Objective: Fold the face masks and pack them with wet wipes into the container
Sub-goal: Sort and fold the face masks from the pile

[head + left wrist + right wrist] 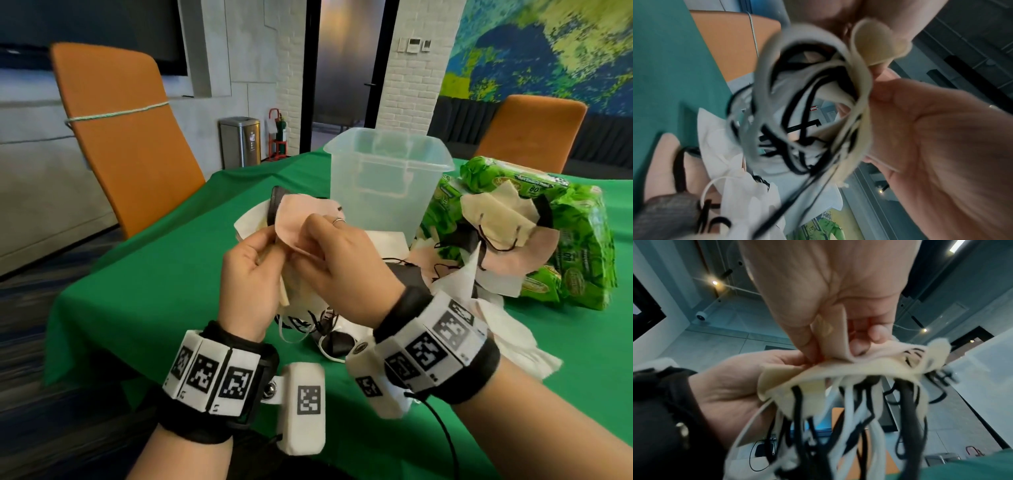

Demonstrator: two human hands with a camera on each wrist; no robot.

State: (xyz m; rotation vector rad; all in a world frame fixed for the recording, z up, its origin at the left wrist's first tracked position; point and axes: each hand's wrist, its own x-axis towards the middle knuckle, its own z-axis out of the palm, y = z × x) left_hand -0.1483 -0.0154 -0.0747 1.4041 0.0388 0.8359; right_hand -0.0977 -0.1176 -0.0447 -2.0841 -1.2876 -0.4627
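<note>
Left hand point(251, 274) and right hand point(339, 260) both pinch a bunch of soft pink and cream fabric face masks point(301, 226); align edges before creasing, keeping dangling ear loops tucked.

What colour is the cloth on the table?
The tablecloth is green. The head view shows it best.

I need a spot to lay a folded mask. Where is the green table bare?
Bare green cloth lies left of the left hand, toward the near orange chair. It is crowded from the clear container rightward: loose masks drape the wet wipes packs, with more masks under the right hand.
</note>
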